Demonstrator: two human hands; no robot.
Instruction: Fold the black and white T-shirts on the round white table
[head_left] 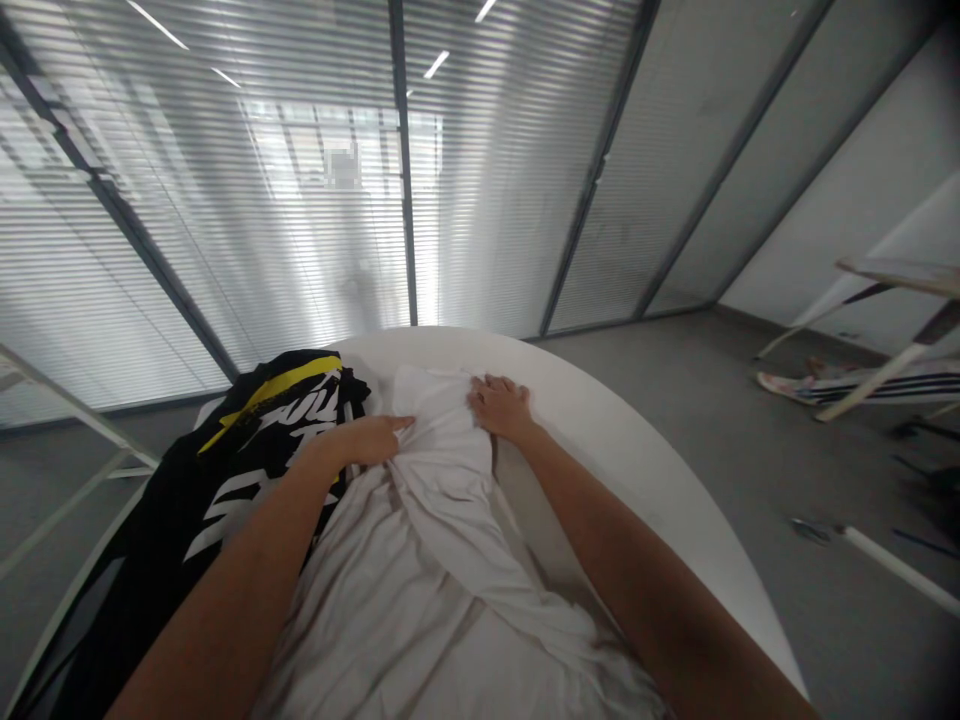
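A crumpled white cloth garment (pixel 442 500) lay on a round white desk (pixel 637 450), touching a black shirt with yellow and white print (pixel 225 470). The left hand (pixel 371 438) rested flat on it, grip wide. The right hand (pixel 501 405) pressed its far edge, fingers curled; whether that grip pinched cloth was unclear.

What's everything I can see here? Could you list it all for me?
white garment: one, white, spread over the table before the person
black garment: one, black with a yellow stripe and white lettering, table's left side
table: one, white, round, under both garments
glass wall: one, white blinds, grey frames, behind the table
striped cloth: one, white with black stripes, floor at far right
left hand: one, flat on the white garment
right hand: one, on the white garment's far edge
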